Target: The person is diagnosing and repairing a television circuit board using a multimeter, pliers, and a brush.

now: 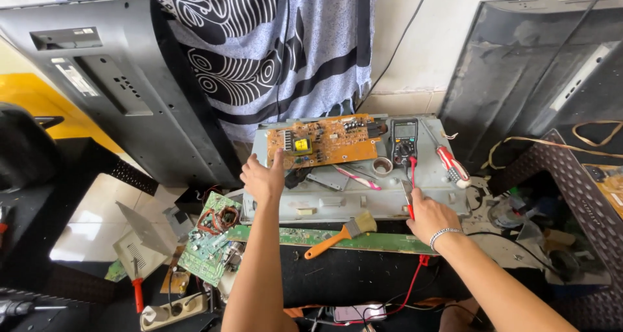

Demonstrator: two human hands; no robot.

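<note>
step: orange power board [324,140] being probed | left hand [263,179] spread open at its 7 o'clock edge | right hand [429,216] grip clenched on red probe [411,199] | multimeter [403,141] at board's 3 o'clock | next: steady tip placement needed

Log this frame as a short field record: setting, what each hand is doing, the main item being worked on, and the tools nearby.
Setting: cluttered electronics repair bench, black flat-screen panels leaning behind.
Main item: orange-brown circuit board on a grey metal chassis.
Left hand: open, fingers spread, at the board's lower left corner; contact unclear.
Right hand: closed on a red test probe.
Meter: black digital multimeter right of the board.
Tools: orange-handled paintbrush; red-and-white screwdriver.
Other: green circuit board, lower left.
</note>
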